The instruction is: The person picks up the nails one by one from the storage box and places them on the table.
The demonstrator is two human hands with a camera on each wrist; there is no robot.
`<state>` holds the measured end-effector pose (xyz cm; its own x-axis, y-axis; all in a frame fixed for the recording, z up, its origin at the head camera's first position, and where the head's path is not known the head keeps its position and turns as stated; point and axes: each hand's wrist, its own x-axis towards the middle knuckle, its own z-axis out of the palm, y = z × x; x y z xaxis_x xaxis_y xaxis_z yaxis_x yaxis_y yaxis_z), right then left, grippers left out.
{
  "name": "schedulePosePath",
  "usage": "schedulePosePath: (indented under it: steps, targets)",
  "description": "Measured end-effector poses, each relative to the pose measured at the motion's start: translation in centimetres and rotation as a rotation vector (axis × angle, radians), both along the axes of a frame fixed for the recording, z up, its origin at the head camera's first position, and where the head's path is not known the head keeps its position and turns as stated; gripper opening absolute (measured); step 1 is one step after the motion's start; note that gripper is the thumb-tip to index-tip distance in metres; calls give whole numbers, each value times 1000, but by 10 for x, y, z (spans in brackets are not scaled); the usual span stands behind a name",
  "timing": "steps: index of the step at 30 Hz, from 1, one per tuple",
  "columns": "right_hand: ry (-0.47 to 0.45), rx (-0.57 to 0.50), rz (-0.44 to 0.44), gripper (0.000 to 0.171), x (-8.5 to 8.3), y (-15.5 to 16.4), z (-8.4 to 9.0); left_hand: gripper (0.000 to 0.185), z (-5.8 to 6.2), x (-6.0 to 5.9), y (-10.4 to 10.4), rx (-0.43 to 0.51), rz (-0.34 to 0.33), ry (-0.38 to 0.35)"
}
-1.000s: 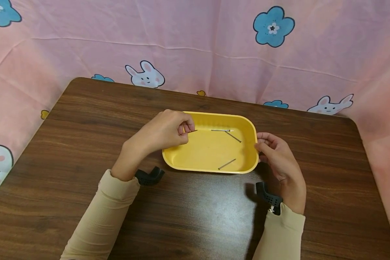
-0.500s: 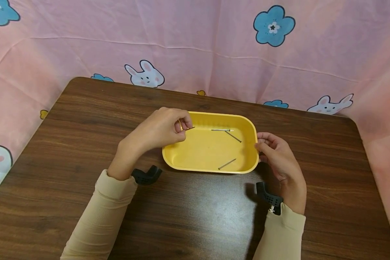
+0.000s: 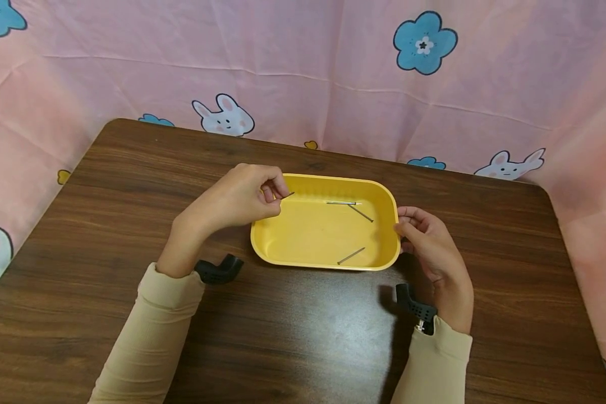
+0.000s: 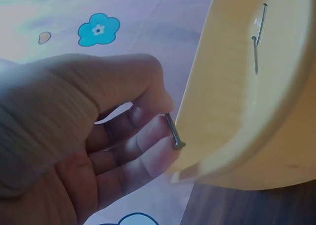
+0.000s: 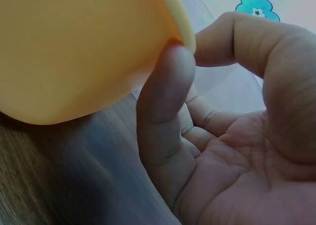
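In the head view a yellow plastic tray [image 3: 308, 233] lies on the table. Two nails touch or cross near its back right, a silver nail [image 3: 340, 203] and a darker nail [image 3: 361, 213]. Another nail [image 3: 350, 256] lies near the front wall. My left hand [image 3: 227, 199] is above the tray's left end, pinching a nail [image 4: 174, 130] between thumb and fingers; its flat head shows in the left wrist view. My right hand [image 3: 434, 247] grips the tray's right end, the rim between thumb and fingers, seen close in the right wrist view.
The brown wooden table [image 3: 303, 331] extends around the tray on all sides. Behind it hangs a pink cloth [image 3: 303, 73] with flowers and rabbits. A black wrist mount [image 3: 219, 269] juts from the left sleeve, and a second black mount [image 3: 415, 303] from the right.
My left hand has moved left and slightly up, carrying the pinched nail toward the tray's left end. My right hand keeps its grip, and the nails in the tray lie as before.
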<state>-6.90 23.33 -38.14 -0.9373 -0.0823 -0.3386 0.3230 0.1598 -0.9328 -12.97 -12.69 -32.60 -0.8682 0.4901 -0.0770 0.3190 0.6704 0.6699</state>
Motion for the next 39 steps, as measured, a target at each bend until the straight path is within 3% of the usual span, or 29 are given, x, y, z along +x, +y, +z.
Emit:
schedulePosePath:
  steps: [11,23,39]
  targets:
    - [-3,-4,17,37,-2,-6,-2,13,4,3,-14,44,13,-50]
    - [0,-12,11,34,-2,-4,0,18,-9,-7,-26,198,29,-139]
    - [0,14,4,35,-1,-1,1,17,-7,-9,-31,256,45,-200]
